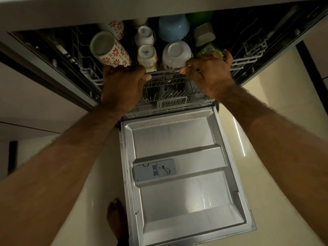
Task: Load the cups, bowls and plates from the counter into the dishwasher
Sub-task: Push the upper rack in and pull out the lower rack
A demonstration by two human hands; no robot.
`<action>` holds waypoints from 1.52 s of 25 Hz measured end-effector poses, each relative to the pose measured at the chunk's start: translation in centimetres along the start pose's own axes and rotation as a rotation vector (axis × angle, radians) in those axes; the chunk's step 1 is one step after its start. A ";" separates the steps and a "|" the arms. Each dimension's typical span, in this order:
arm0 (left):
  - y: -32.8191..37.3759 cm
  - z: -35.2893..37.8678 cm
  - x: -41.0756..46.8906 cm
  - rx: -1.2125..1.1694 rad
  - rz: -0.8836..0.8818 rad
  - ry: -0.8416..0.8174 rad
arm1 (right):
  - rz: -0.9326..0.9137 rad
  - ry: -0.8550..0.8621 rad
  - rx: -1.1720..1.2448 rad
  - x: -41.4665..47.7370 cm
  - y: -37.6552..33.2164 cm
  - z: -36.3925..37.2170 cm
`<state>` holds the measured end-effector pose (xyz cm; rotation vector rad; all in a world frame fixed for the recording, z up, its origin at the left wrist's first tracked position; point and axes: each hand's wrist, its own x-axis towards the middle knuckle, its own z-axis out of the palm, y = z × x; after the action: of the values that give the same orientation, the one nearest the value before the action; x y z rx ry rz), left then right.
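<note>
Both hands are on the upper rack (pixel 248 59). My left hand (pixel 122 84) and right hand (pixel 211 71) each curl over its white wire front rail, knuckles up. The rack sits in the dishwasher's upper level, just under the desk edge (pixel 159 8).

Load, all mouth-down:
- A tall flowered mug (pixel 110 50), white with red blooms, leans at front left.
- A second flowered mug (pixel 116 29) stands behind it, half cut off by the desk.
- A small white cup (pixel 144 35) stands mid-rack.
- A cream cup (pixel 147 56) with a red mark on its base stands in front of the white cup.
- A blue bowl (pixel 173 28) sits at the back.
- A white bowl (pixel 175 54) sits before the blue one, just beside my right thumb.

A pale square dish (pixel 204 33) stands tilted to the right. A green item (pixel 209 49) lies under my right fingers (bowl or plate, cannot tell). The lower rack (pixel 168 103) is largely hidden behind my wrists, and its contents are unclear in the dim light. The door (pixel 182 183) is folded down, open.
</note>
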<state>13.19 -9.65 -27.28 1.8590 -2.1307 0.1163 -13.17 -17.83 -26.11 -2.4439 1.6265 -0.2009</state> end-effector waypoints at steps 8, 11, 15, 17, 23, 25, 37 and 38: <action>3.1 -0.6 -4.3 -0.232 -0.138 0.092 | 0.001 0.357 0.133 -5.4 -4.2 1.7; 5.3 -0.1 -8.0 -0.371 -0.195 0.095 | -0.001 0.347 0.200 -9.8 -5.4 4.6; 6.4 2.8 -12.7 -0.376 -0.245 -0.028 | 0.026 0.229 0.200 -13.0 -4.6 8.6; 6.0 4.9 -13.6 -0.369 -0.239 -0.082 | 0.029 0.186 0.186 -12.9 -3.6 10.4; 4.8 11.9 -10.8 -0.236 -0.250 -0.270 | 0.078 -0.012 0.128 -7.9 -2.0 16.5; 4.5 14.3 -9.1 -0.179 -0.246 -0.361 | 0.091 -0.072 0.098 -5.7 -1.9 18.0; 5.1 17.3 -7.4 -0.213 -0.315 -0.519 | 0.061 -0.193 -0.116 -5.3 -1.9 18.9; 5.6 16.8 -8.3 -0.223 -0.311 -0.529 | 0.052 -0.199 -0.107 -6.5 -1.9 18.7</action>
<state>5.62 -5.27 -44.77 2.2246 -2.0028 -0.7245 -9.84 -9.50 -43.86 -2.4055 1.6494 0.1365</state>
